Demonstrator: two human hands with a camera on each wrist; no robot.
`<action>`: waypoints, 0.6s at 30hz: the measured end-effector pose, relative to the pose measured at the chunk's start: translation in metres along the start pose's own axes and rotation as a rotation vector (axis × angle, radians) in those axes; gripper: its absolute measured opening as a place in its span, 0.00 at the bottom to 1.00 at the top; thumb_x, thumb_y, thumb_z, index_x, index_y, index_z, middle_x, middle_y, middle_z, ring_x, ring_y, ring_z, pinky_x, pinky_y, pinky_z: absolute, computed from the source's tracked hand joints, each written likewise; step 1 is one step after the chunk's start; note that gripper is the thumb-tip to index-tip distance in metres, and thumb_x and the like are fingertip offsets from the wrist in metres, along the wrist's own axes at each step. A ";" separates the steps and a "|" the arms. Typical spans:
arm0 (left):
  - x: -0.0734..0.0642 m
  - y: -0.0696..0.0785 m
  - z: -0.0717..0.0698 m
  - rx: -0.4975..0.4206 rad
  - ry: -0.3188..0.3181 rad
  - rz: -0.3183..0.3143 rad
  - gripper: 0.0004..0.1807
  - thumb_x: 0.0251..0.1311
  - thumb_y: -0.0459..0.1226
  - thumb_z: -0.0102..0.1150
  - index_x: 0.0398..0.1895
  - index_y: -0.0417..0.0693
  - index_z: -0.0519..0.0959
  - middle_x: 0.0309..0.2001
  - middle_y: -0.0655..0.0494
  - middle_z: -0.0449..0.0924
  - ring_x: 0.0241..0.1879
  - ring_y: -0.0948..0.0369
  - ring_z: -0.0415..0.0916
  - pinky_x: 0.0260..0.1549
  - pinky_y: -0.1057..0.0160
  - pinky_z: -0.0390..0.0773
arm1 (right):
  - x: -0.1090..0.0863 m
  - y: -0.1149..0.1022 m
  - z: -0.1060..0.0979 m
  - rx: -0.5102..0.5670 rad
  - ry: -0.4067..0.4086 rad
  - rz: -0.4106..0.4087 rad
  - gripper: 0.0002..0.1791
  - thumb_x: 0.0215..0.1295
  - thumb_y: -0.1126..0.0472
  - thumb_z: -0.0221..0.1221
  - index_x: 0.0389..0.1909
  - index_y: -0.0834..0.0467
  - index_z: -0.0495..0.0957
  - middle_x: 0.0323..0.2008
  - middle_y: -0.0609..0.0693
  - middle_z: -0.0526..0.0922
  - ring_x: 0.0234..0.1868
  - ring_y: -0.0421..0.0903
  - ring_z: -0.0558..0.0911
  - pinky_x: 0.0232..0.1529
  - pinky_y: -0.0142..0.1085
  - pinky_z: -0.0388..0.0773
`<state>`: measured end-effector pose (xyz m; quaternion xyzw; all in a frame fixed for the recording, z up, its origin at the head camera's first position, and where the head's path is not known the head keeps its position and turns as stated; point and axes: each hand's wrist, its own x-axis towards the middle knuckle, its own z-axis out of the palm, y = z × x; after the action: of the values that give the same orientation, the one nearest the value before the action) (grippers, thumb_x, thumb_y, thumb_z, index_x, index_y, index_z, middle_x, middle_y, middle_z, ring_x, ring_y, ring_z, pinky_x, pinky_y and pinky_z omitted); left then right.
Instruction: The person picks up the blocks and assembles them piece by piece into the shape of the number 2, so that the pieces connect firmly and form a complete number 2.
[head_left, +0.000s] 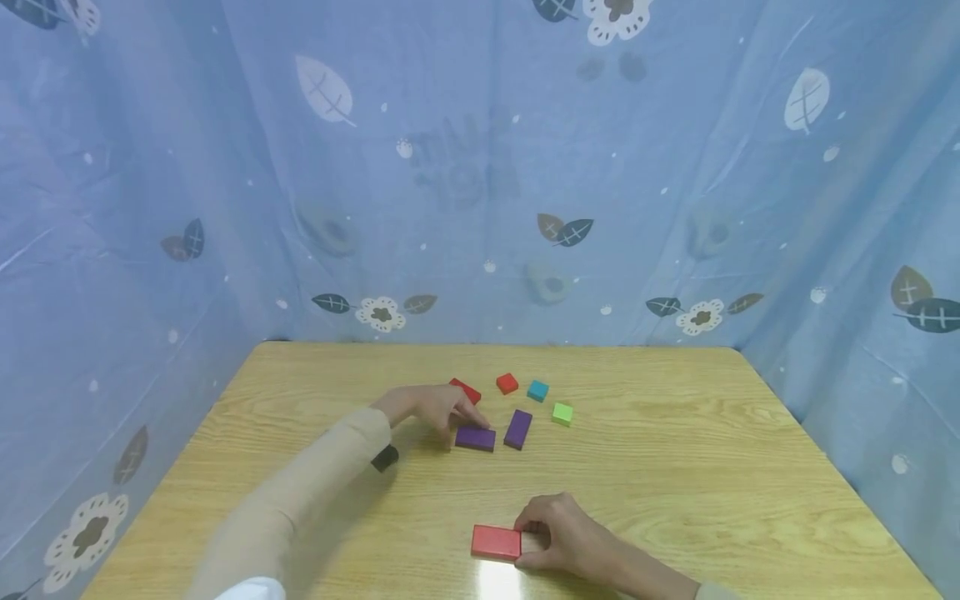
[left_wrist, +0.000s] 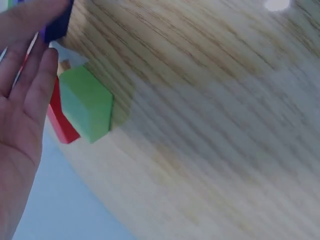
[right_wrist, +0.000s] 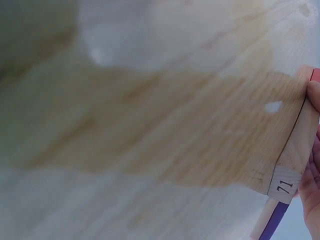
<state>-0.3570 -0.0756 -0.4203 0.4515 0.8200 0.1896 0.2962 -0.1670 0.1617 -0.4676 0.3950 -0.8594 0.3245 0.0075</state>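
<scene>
In the head view, my left hand (head_left: 435,408) reaches over a purple block (head_left: 476,439). A fingertip touches that block's far edge and the thumb is by its left end. The left wrist view has straight fingers beside a green block (left_wrist: 86,105) and a red block (left_wrist: 62,120), with part of a purple block (left_wrist: 59,25) behind the thumb. Near the front, my right hand (head_left: 566,533) grips the right end of a red block (head_left: 496,542) between thumb and fingers. Up close, bare wood marked "71" (right_wrist: 285,186) shows below the right fingers, with a purple edge (right_wrist: 275,220) beyond.
Another purple block (head_left: 518,429) lies right of the left hand. Farther back are a small red block (head_left: 507,383), a blue block (head_left: 537,391), a lime green block (head_left: 562,414) and a long red block (head_left: 465,392). A patterned blue curtain (head_left: 480,167) surrounds the wooden table (head_left: 675,467).
</scene>
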 end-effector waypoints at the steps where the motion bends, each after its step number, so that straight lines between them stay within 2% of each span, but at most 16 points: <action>1: 0.000 0.002 -0.001 0.028 -0.007 -0.002 0.36 0.40 0.22 0.69 0.58 0.54 0.79 0.57 0.59 0.77 0.59 0.64 0.71 0.58 0.66 0.69 | 0.000 0.000 0.000 -0.004 -0.001 0.001 0.12 0.53 0.54 0.70 0.34 0.57 0.83 0.31 0.38 0.81 0.31 0.27 0.73 0.32 0.20 0.74; 6: 0.000 0.009 -0.004 0.076 -0.034 0.011 0.40 0.40 0.16 0.65 0.61 0.53 0.76 0.60 0.60 0.75 0.58 0.61 0.73 0.53 0.68 0.73 | 0.002 -0.001 0.000 -0.006 -0.003 0.008 0.12 0.52 0.55 0.71 0.34 0.57 0.83 0.30 0.38 0.81 0.31 0.26 0.73 0.32 0.20 0.74; 10: 0.002 0.009 -0.002 0.079 -0.034 0.040 0.43 0.40 0.13 0.60 0.62 0.54 0.75 0.62 0.60 0.73 0.51 0.62 0.77 0.46 0.70 0.77 | 0.003 -0.001 0.000 -0.004 0.004 0.000 0.11 0.52 0.56 0.71 0.33 0.57 0.82 0.30 0.38 0.81 0.31 0.26 0.73 0.32 0.20 0.73; 15: 0.006 0.009 -0.001 0.150 -0.030 0.125 0.41 0.40 0.15 0.64 0.61 0.52 0.76 0.60 0.55 0.73 0.42 0.66 0.78 0.39 0.71 0.78 | 0.003 -0.001 0.001 -0.010 0.013 -0.011 0.11 0.51 0.57 0.71 0.33 0.57 0.82 0.30 0.38 0.80 0.30 0.26 0.72 0.31 0.19 0.73; 18: 0.009 0.009 -0.001 0.184 -0.023 0.156 0.39 0.40 0.17 0.67 0.59 0.52 0.78 0.58 0.55 0.76 0.42 0.66 0.78 0.41 0.71 0.77 | 0.003 0.000 0.001 -0.013 0.014 -0.011 0.11 0.51 0.57 0.72 0.32 0.56 0.82 0.30 0.38 0.80 0.30 0.26 0.72 0.32 0.19 0.73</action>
<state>-0.3556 -0.0631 -0.4175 0.5416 0.7928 0.1308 0.2471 -0.1685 0.1592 -0.4675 0.3972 -0.8593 0.3217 0.0180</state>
